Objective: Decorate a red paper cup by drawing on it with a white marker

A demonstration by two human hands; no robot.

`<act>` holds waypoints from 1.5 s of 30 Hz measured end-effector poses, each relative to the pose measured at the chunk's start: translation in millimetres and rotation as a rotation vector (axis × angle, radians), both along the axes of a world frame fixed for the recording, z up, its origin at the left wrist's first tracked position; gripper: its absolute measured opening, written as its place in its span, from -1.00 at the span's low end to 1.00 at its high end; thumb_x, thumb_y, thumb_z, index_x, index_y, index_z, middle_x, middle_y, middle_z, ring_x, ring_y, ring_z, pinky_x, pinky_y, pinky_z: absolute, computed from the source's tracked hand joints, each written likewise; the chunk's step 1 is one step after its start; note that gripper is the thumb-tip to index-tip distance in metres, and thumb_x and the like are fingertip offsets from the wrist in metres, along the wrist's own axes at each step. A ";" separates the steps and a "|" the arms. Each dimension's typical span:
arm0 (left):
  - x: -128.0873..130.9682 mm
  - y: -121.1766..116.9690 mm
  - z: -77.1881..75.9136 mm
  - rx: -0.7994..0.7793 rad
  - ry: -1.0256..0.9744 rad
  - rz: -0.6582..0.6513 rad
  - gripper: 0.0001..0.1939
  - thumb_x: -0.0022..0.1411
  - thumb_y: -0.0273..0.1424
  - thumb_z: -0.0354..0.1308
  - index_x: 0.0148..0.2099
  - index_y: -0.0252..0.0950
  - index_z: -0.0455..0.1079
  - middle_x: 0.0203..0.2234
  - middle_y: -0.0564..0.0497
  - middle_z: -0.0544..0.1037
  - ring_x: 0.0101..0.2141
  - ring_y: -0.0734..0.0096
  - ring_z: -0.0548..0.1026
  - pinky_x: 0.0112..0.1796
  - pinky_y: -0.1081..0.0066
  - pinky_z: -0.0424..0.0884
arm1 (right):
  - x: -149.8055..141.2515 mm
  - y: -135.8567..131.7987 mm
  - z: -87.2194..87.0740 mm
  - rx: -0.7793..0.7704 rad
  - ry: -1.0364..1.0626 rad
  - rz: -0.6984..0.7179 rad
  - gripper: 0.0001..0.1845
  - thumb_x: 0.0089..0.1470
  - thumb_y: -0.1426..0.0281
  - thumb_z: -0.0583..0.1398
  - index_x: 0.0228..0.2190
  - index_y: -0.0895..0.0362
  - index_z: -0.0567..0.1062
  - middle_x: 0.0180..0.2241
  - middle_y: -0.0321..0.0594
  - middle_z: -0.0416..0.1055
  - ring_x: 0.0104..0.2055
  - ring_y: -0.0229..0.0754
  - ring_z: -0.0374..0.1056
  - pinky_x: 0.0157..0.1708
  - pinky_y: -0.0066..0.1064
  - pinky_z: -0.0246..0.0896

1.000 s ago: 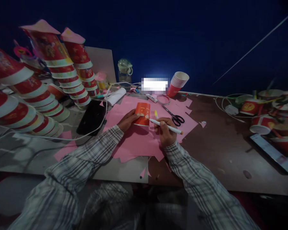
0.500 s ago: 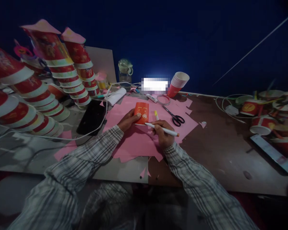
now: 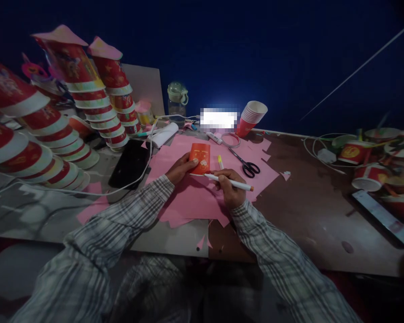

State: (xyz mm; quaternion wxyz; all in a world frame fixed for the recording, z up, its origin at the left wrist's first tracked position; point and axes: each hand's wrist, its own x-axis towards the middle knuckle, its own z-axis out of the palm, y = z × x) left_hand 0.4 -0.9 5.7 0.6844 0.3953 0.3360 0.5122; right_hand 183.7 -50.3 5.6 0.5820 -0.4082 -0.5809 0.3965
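Observation:
A red paper cup (image 3: 201,158) stands upside down on sheets of pink paper (image 3: 191,197) in the middle of the table. My left hand (image 3: 181,168) is closed round the cup's left side and holds it down. In my right hand (image 3: 229,188) I pinch a white marker (image 3: 229,182) whose tip touches the paper at the cup's lower edge. A yellow marker cap (image 3: 219,159) lies just right of the cup. Black scissors (image 3: 245,163) lie further right on the pink paper.
Tall stacks of red paper cups (image 3: 94,98) fill the left side. A black phone (image 3: 129,163) with a white cable, a roll of tape (image 3: 230,140), a small cup stack (image 3: 251,117) and a bottle (image 3: 177,99) lie behind. More cups and a ruler (image 3: 384,217) crowd the right.
My right hand has drawn the marker tip leftward along the cup's lower edge. My left hand has kept its hold on the cup.

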 end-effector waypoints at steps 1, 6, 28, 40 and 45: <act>-0.2 -0.3 0.9 0.000 0.000 -0.002 -0.51 -0.06 -0.19 0.46 -0.12 -0.31 0.46 -0.30 0.02 0.59 -0.28 0.38 0.53 -0.14 0.36 0.39 | 0.0 1.4 0.1 -0.006 0.009 -0.013 -0.70 0.19 0.12 0.22 -0.34 0.11 0.54 -0.52 -0.30 0.49 -0.60 -0.33 0.29 -0.60 -0.46 0.21; 0.5 -2.6 3.4 -0.058 -0.027 -0.009 -0.52 -0.05 -0.23 0.45 -0.10 -0.32 0.46 -0.30 0.02 0.60 -0.29 0.37 0.54 -0.17 0.36 0.41 | 1.6 7.3 -0.4 -0.008 0.166 -0.040 -0.67 0.16 0.08 0.24 -0.33 0.10 0.52 -0.57 -0.36 0.44 -0.63 -0.35 0.26 -0.66 -0.50 0.14; 2.0 -1.2 2.9 -0.022 -0.008 0.002 -0.54 0.00 -0.25 0.39 -0.07 -0.31 0.43 -0.28 0.01 0.58 -0.26 0.37 0.54 -0.12 0.34 0.41 | 2.7 1.6 0.9 0.025 0.120 0.029 -0.72 0.18 0.16 0.25 -0.34 0.12 0.57 -0.49 -0.27 0.53 -0.60 -0.35 0.30 -0.60 -0.48 0.20; 1.8 0.6 3.1 -0.044 0.026 0.016 -0.55 -0.04 -0.26 0.40 -0.11 -0.33 0.46 -0.32 0.02 0.58 -0.30 0.40 0.51 -0.17 0.38 0.39 | 1.6 7.1 -0.1 0.013 0.165 -0.078 -0.69 0.15 0.11 0.25 -0.33 0.11 0.54 -0.58 -0.35 0.44 -0.64 -0.35 0.26 -0.66 -0.51 0.14; 2.4 0.8 -2.2 -0.022 -0.003 0.018 -0.55 -0.01 -0.23 0.39 -0.10 -0.32 0.46 -0.27 0.00 0.58 -0.25 0.37 0.53 -0.13 0.37 0.39 | 4.0 1.0 0.6 0.047 0.036 0.013 -0.66 0.14 0.08 0.25 -0.36 0.12 0.57 -0.43 -0.20 0.55 -0.60 -0.32 0.31 -0.61 -0.43 0.23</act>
